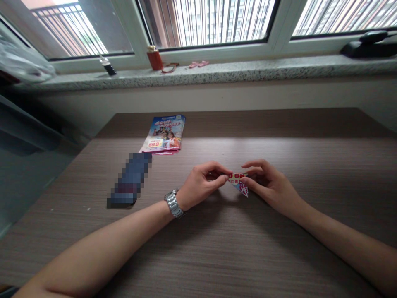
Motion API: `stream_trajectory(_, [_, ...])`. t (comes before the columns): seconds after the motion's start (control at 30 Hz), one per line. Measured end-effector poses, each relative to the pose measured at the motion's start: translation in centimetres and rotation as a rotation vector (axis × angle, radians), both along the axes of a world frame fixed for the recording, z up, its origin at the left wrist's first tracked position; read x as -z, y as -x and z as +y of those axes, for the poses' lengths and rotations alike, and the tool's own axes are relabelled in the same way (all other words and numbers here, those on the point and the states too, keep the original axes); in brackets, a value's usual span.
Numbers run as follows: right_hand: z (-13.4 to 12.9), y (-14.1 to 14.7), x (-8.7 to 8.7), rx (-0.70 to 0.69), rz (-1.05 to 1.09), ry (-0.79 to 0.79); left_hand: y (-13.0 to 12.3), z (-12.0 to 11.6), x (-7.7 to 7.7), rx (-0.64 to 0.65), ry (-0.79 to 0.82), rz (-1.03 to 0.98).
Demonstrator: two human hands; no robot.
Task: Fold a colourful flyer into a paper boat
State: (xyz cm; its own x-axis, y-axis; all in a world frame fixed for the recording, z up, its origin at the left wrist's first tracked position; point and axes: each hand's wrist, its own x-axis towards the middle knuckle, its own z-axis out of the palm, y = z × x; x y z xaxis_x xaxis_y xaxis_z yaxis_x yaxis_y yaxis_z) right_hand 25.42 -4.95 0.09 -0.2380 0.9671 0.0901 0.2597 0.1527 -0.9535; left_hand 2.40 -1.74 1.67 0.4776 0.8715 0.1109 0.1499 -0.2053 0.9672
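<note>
Two hands pinch a small folded slip of red-and-white printed paper (239, 181) just above the bench, its blue-patterned corner hanging down between them. The left hand (201, 185) and the right hand (267, 186) are both curled nearly closed, fingertips gripping opposite ends; a firm pinch close to the fold should keep so small a piece steady. A silver link watch (173, 203) circles the left wrist, and a stack of glossy colour leaflets (163, 134) lies farther up the brown woodgrain bench (263, 124).
</note>
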Motion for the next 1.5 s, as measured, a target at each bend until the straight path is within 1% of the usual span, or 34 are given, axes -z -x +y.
stream_trajectory(0.23, [0.06,-0.12,-0.01,0.022,-0.016,0.006,-0.22,-0.18,0.05,0.002,-0.004,-0.019])
stream_trajectory(0.33, [0.07,-0.14,0.14,0.034,-0.006,0.007,-0.19,-0.23,0.22,0.040,0.022,-0.029])
stream_trajectory(0.43, [0.04,-0.14,0.29,0.023,-0.001,0.011,-0.07,-0.12,0.49,0.067,0.014,-0.028])
stream_trajectory(0.7, [0.09,-0.04,0.10,-0.007,-0.038,0.002,-0.08,-0.07,0.71,0.045,0.042,-0.029])
stream_trajectory(0.93, [0.13,0.09,-0.43,-0.048,-0.060,0.073,-0.14,-0.12,0.66,0.035,0.050,-0.033])
stream_trajectory(1.2, [0.05,-0.05,-0.46,-0.050,-0.085,0.044,-0.21,-0.07,0.57,0.053,0.036,-0.009])
stream_trajectory(1.5, [0.10,-0.14,-0.19,-0.039,-0.098,0.029,-0.21,-0.09,0.64,0.058,0.032,-0.040])
